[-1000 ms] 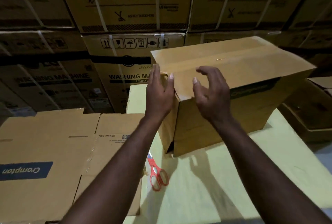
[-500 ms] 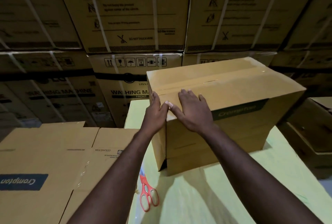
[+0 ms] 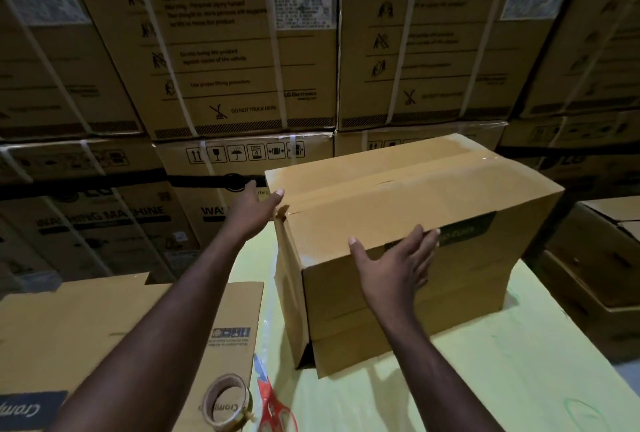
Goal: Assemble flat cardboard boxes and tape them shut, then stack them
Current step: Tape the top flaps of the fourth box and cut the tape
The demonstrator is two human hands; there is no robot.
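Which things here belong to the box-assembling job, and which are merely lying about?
Job: taped box, between left hand and right hand; flat boxes; tape roll; scissors.
Lying about: strapped washing-machine cartons stacked behind.

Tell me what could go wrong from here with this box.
The tape end at the near corner of the box looks crumpled and may peel. The left hand and right hand are open, not gripping, so a lift could slip. The scissors lie below the left arm and could be knocked.
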